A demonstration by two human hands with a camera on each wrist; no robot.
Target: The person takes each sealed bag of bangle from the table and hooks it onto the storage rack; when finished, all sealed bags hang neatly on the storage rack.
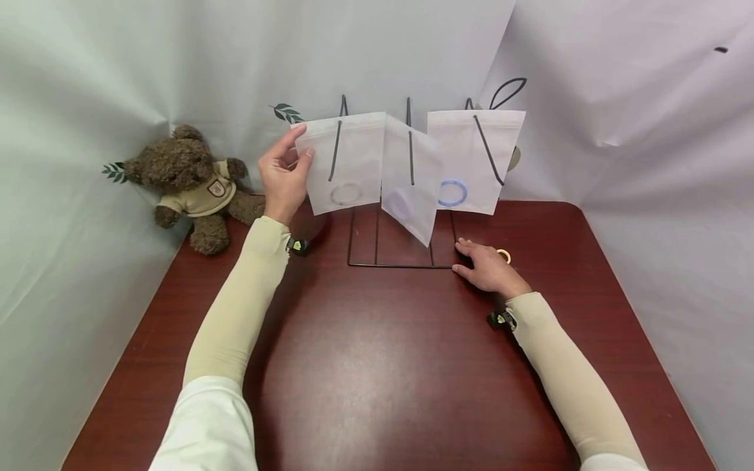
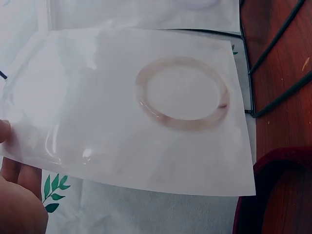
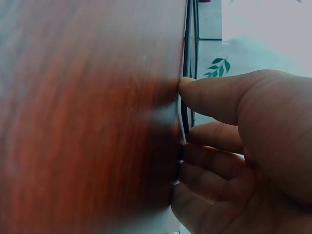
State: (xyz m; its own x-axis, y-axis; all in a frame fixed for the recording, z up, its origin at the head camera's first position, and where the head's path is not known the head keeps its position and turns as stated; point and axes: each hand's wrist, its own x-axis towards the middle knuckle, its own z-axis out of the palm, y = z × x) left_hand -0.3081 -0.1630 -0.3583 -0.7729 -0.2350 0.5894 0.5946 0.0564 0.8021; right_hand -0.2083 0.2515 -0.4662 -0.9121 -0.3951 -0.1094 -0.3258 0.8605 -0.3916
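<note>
My left hand [image 1: 285, 176] pinches the left edge of a translucent zip bag [image 1: 359, 154] between thumb and fingers. Inside that bag shows a pale brownish bangle [image 2: 183, 124]. The bag hangs on a hook of a black wire display rack [image 1: 389, 265]. A middle bag [image 1: 427, 170], turned at an angle, holds a pale lilac ring shape, and a right bag [image 1: 480, 144] holds a blue bangle [image 1: 452, 193]. Low at the rack's front right corner, my right hand [image 1: 489, 268] grips the base wire, its thumb and fingertips [image 3: 185, 85] against the table.
A brown teddy bear [image 1: 203, 183] sits at the back left of the dark red table [image 1: 365, 340]. Beside my right hand lies a yellow ring [image 1: 503, 255]. White cloth with leaf prints [image 1: 285, 112] hangs behind. A dark red rounded edge [image 2: 287, 153] appears below the left bag.
</note>
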